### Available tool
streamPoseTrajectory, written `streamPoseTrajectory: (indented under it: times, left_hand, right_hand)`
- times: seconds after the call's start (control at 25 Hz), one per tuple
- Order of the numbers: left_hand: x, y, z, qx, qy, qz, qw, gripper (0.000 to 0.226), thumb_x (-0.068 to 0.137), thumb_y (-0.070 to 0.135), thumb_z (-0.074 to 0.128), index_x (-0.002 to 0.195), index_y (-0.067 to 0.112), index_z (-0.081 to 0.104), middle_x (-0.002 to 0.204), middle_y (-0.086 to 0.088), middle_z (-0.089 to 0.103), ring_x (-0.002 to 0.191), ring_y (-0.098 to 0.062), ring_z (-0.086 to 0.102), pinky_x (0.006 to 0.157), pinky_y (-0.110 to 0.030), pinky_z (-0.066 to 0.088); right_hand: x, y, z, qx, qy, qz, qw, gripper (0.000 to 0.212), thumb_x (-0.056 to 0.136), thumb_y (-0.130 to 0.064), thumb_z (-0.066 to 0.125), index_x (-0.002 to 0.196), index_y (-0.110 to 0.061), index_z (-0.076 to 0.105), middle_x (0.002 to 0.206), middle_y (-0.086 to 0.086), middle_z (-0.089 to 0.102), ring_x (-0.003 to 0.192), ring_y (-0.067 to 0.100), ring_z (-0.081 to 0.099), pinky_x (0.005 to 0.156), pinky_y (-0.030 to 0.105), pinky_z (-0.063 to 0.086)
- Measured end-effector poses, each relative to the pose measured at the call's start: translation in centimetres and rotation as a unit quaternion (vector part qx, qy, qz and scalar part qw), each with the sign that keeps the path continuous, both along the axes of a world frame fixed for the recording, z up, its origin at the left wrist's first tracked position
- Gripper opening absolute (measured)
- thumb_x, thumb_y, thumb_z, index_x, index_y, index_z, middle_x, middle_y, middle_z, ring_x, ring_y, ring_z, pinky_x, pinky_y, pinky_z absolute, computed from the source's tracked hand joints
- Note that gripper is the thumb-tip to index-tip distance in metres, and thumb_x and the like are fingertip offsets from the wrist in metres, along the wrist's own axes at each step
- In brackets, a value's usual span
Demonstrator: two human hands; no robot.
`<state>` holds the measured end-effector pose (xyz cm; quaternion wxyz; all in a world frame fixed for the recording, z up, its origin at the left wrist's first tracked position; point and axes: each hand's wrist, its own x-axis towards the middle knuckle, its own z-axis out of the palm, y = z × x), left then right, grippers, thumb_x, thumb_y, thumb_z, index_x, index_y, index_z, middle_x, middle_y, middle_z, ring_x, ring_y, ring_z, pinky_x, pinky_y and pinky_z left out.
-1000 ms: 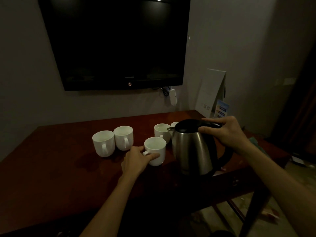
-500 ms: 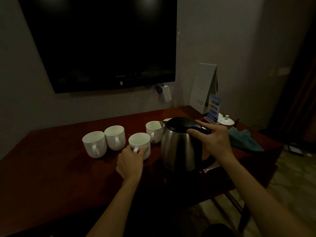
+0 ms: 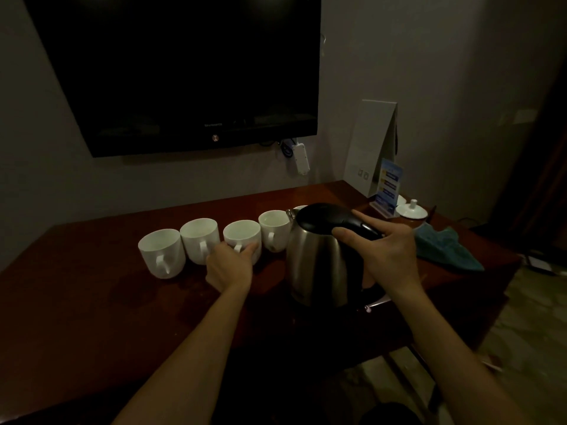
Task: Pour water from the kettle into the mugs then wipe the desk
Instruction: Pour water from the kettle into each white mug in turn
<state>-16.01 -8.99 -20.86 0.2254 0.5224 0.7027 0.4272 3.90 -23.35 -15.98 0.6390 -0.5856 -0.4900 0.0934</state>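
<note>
Change: your left hand (image 3: 228,266) has slid the third white ceramic mug (image 3: 242,239) back into the row toward the desk's (image 3: 76,302) rear edge, so the pouring looks done or nearly so.
Right hand (image 3: 388,253): closed around the steel kettle's (image 3: 319,259) black handle, kettle upright near the right front edge.
Left hand: fingers pinching that mug's handle.
Mugs: contents too dim to tell.
Teal cloth (image 3: 446,248): untouched at the right edge.

A tall brushed-steel kettle with a black lid and handle (image 3: 319,262) stands upright on the dark reddish-brown wooden bench (image 3: 92,302). Left of the kettle, four white ceramic mugs (image 3: 201,240) stand upright in a row. A crumpled teal cloth (image 3: 445,250) lies to its right.
</note>
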Motion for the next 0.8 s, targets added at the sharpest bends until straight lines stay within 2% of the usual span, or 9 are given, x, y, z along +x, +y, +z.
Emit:
streamPoseTrajectory:
  times: [0.12, 0.36, 0.48, 0.64, 0.68, 0.8]
  left_hand:
    - [0.7, 0.5, 0.4, -0.002, -0.007, 0.016, 1.000, 0.052, 0.078, 0.045, 0.081, 0.110, 0.008, 0.063, 0.111, -0.011, 0.066, 0.101, -0.027, 0.064, 0.070, -0.036, 0.045]
    - [1.8, 0.9, 1.3, -0.008, -0.016, 0.039, 0.999, 0.051, 0.085, 0.034, 0.077, 0.120, 0.002, 0.059, 0.119, -0.016, 0.063, 0.111, -0.031, 0.061, 0.075, -0.036, 0.041]
    - [1.4, 1.3, 1.0, 0.005, -0.015, 0.029, 0.999, 0.047, 0.084, 0.040, 0.077, 0.113, 0.005, 0.063, 0.114, -0.013, 0.064, 0.107, -0.030, 0.063, 0.074, -0.039, 0.046]
    - [-0.6, 0.4, 0.2, 0.048, -0.030, 0.020, 0.998, 0.042, 0.082, 0.051, 0.073, 0.098, 0.013, 0.067, 0.096, -0.005, 0.069, 0.092, -0.024, 0.067, 0.072, -0.040, 0.055]
    - [-1.2, -0.1, 0.2, 0.061, -0.037, 0.023, 0.997, 0.042, 0.083, 0.050, 0.073, 0.101, 0.013, 0.067, 0.100, -0.006, 0.069, 0.093, -0.024, 0.067, 0.074, -0.041, 0.055]
    - [-3.0, -0.9, 0.5, 0.082, -0.088, 0.064, 0.991, 0.051, 0.086, 0.038, 0.074, 0.129, 0.015, 0.056, 0.129, -0.007, 0.061, 0.115, -0.028, 0.061, 0.085, -0.041, 0.048]
  right_hand:
    - [0.1, 0.1, 0.0, -0.002, 0.002, 0.001, 1.000, 0.079, 0.055, -0.060, 0.078, 0.120, -0.017, 0.071, 0.111, -0.004, 0.073, 0.098, 0.004, 0.069, 0.080, 0.025, 0.060]
    - [0.2, 0.2, -0.2, -0.003, 0.000, 0.007, 1.000, 0.080, 0.055, -0.061, 0.076, 0.122, -0.017, 0.070, 0.113, -0.002, 0.073, 0.100, 0.006, 0.069, 0.081, 0.028, 0.060]
    - [0.2, 0.2, -0.2, -0.007, -0.004, 0.008, 1.000, 0.081, 0.055, -0.061, 0.076, 0.122, -0.017, 0.070, 0.114, -0.002, 0.072, 0.101, 0.007, 0.068, 0.081, 0.029, 0.060]
    - [0.1, 0.0, 0.0, -0.003, 0.001, 0.012, 1.000, 0.082, 0.053, -0.061, 0.075, 0.122, -0.017, 0.070, 0.111, -0.006, 0.070, 0.097, 0.000, 0.066, 0.079, 0.022, 0.057]
    - [0.1, 0.0, 0.1, -0.003, 0.000, 0.014, 1.000, 0.081, 0.053, -0.059, 0.075, 0.122, -0.017, 0.069, 0.112, -0.005, 0.070, 0.096, -0.001, 0.065, 0.078, 0.022, 0.057]
    - [-0.1, 0.0, 0.2, -0.005, -0.004, 0.021, 1.000, 0.078, 0.055, -0.052, 0.075, 0.123, -0.015, 0.069, 0.114, -0.002, 0.069, 0.092, -0.005, 0.062, 0.073, 0.016, 0.055]
